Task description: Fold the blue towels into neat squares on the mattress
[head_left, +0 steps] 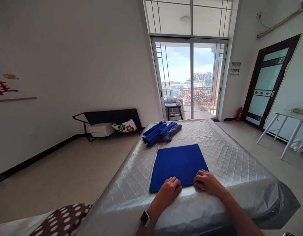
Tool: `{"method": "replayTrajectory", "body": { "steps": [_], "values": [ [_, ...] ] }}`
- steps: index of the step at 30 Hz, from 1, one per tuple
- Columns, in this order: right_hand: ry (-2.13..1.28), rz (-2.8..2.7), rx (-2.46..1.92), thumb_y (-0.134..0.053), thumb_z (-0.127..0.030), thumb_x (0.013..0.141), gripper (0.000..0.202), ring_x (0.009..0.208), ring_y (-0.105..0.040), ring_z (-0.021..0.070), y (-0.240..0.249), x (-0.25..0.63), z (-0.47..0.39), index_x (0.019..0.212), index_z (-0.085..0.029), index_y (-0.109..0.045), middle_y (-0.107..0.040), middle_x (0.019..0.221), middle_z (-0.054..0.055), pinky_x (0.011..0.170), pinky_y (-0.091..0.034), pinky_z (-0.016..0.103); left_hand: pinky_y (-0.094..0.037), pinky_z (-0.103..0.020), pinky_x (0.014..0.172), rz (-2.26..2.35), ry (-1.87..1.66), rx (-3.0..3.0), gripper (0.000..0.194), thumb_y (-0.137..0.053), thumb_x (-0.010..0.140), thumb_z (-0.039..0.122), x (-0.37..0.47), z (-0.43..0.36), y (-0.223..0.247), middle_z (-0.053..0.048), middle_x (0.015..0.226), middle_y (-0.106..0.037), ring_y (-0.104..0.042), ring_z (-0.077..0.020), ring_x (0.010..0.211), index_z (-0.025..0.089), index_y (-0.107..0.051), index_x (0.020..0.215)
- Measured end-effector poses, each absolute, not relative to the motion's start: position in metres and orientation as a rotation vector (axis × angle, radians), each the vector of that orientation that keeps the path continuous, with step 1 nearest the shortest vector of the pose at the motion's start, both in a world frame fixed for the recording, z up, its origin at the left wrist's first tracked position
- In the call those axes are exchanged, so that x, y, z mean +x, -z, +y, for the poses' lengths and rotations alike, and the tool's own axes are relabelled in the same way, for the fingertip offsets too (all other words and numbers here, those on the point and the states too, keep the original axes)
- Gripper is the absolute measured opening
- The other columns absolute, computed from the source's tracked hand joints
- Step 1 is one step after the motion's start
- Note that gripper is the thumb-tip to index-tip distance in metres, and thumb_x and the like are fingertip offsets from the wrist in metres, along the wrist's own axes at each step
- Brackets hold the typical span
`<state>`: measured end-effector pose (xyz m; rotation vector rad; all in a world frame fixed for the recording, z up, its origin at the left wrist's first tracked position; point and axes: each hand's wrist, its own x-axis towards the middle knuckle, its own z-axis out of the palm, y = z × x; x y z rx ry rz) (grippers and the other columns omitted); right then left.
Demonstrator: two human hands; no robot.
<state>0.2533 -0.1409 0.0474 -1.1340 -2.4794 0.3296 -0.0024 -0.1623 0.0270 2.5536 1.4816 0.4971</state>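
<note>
A flat, roughly square blue fabric panel (178, 164) lies on the silvery quilted cover (230, 154) in front of me. At its near edge, my left hand (169, 190) has its fingers curled and closed over the left part of the edge. My right hand (207, 182) grips the near right corner, fingers bent and thumb by the edge. The undersides of both hands are hidden. Beyond the panel lies a heap of folded blue cloth (156, 131), with a greyish-blue cloth roll (172, 132) against its right side.
A black low rack (112, 116) with white boxes (101, 129) and a printed bag (125, 127) stands by the left wall. Brown polka-dot fabric (63, 221) is at lower left. To the right are a white table (289, 114) and a fire extinguisher (239, 114).
</note>
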Motion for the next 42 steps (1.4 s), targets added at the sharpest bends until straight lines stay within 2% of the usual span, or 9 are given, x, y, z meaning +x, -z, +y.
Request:
{"method": "replayTrajectory", "body": {
  "steps": [6,10,14,24,31,34,37,42],
  "values": [
    [-0.307,-2.475,-1.220,-0.065,-0.030,0.094,0.018,0.097,-0.068,0.0214,-0.057,0.276,-0.141,0.107,-0.029,-0.076,-0.074,0.104,0.004,0.090,-0.052,0.034,-0.050,-0.033,0.090,1.496,-0.478,2.344,0.011,-0.063,0.088,0.025,-0.045,-0.169,-0.056,-0.003,0.108,-0.069,-0.064,-0.0210,0.102,0.025,-0.068,0.098],
    [-0.355,-2.435,-1.336,-0.066,-0.030,0.091,0.015,0.096,-0.069,0.0226,-0.066,0.307,-0.142,0.099,-0.030,-0.078,-0.074,0.101,0.004,0.090,-0.053,0.036,-0.049,-0.033,0.087,1.639,-0.342,2.140,0.015,-0.062,0.081,0.033,-0.088,-0.174,-0.074,-0.003,0.102,-0.070,-0.066,-0.0216,0.095,0.024,-0.071,0.089],
    [-0.441,-2.407,-1.401,-0.064,-0.025,0.089,0.017,0.091,-0.070,0.0211,-0.068,0.320,-0.146,0.092,-0.030,-0.079,-0.074,0.099,0.003,0.084,-0.055,0.034,-0.048,-0.030,0.083,1.674,-0.299,2.042,0.019,-0.058,0.075,0.031,-0.103,-0.175,-0.078,-0.002,0.098,-0.073,-0.066,-0.0214,0.093,0.024,-0.071,0.086],
    [-0.337,-2.389,-1.401,-0.053,-0.023,0.091,0.025,0.084,-0.070,0.0200,-0.067,0.314,-0.149,0.086,-0.027,-0.077,-0.073,0.092,0.004,0.083,-0.055,0.033,-0.046,-0.028,0.078,1.739,-0.280,2.090,0.017,-0.052,0.076,0.028,-0.097,-0.170,-0.069,-0.003,0.091,-0.073,-0.065,-0.0198,0.084,0.023,-0.068,0.078],
    [-0.470,-2.152,-1.224,-0.049,-0.029,0.097,0.020,0.073,-0.070,0.0140,-0.057,0.317,-0.143,0.089,-0.024,-0.067,-0.074,0.109,0.007,0.073,-0.058,0.027,-0.045,-0.027,0.076,1.685,-0.347,2.064,0.017,-0.057,0.074,0.033,-0.100,-0.172,-0.070,-0.001,0.091,-0.070,-0.063,-0.0185,0.084,0.023,-0.066,0.084],
    [-0.470,-2.034,-1.152,-0.052,-0.036,0.099,0.020,0.073,-0.072,0.0164,-0.054,0.315,-0.142,0.092,-0.025,-0.066,-0.077,0.100,0.006,0.071,-0.061,0.030,-0.044,-0.026,0.074,1.696,-0.323,2.066,0.016,-0.057,0.075,0.035,-0.098,-0.172,-0.074,-0.001,0.088,-0.069,-0.062,-0.0182,0.082,0.022,-0.065,0.082],
    [-0.456,-1.966,-1.119,-0.052,-0.042,0.099,0.022,0.066,-0.072,0.0169,-0.053,0.314,-0.143,0.097,-0.026,-0.067,-0.077,0.085,0.002,0.065,-0.062,0.030,-0.044,-0.026,0.074,1.719,-0.296,2.072,0.015,-0.056,0.078,0.033,-0.096,-0.172,-0.076,-0.001,0.090,-0.070,-0.063,-0.0181,0.083,0.023,-0.066,0.081],
    [-0.357,-1.925,-1.050,-0.050,-0.047,0.100,0.028,0.076,-0.076,0.0206,-0.059,0.311,-0.146,0.094,-0.027,-0.069,-0.077,0.087,0.003,0.071,-0.064,0.033,-0.045,-0.027,0.081,1.765,-0.260,2.169,0.015,-0.053,0.084,0.029,-0.094,-0.171,-0.075,-0.002,0.095,-0.072,-0.066,-0.0190,0.088,0.024,-0.066,0.082]
  ]
}}
